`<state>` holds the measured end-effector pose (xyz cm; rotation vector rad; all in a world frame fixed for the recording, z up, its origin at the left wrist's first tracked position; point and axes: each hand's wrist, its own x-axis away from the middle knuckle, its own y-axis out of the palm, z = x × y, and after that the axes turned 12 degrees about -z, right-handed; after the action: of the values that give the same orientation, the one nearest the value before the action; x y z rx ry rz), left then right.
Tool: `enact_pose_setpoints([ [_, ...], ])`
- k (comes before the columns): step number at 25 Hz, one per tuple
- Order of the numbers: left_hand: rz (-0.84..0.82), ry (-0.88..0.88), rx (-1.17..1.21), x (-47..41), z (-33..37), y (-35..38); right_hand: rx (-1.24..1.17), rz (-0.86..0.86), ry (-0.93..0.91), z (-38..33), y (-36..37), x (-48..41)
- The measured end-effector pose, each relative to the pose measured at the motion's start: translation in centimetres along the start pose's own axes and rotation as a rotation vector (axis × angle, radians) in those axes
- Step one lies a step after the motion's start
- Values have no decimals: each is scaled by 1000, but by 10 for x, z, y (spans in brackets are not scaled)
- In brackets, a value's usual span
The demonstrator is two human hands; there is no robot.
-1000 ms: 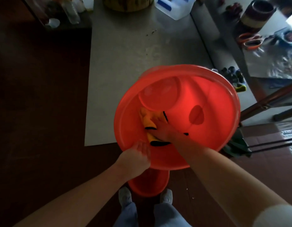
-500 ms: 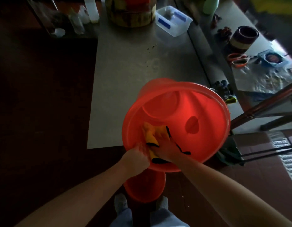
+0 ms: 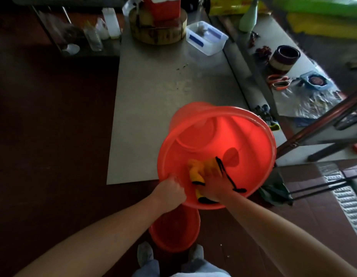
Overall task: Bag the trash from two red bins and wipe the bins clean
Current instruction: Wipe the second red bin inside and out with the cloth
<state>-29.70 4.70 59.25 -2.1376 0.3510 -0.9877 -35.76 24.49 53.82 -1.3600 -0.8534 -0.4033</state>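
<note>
Red bin [image 3: 243,136] tilted, mouth toward wearer, over table [image 3: 153,96] edge. Yellow cloth [image 3: 198,168] on near inner wall under right hand [image 3: 213,182], fingers flat, pressing. Left hand [image 3: 169,191] curled over rim. Suggest: brace rim, sweep wall round, then base

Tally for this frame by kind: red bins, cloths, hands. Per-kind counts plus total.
Red bins: 2, the tilted bin held up and the lower bin on the floor.
Cloths: 1, the yellow cloth inside the tilted bin.
Hands: 2, left hand gripping the rim, right hand pressing the yellow cloth.
Total: 5.
</note>
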Motion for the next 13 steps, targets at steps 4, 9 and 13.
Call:
enact_pose_setpoints([
  [4, -27, -14, -6, 2, -1, 7, -278, -10, -228, -22, 11, 7],
  [9, -59, -37, 31, 8, -6, 7, 188, 76, -97, 31, 7, 19],
  [13, -62, 0, 55, 0, 0, -2, 163, 51, 83, 36, 6, 25],
])
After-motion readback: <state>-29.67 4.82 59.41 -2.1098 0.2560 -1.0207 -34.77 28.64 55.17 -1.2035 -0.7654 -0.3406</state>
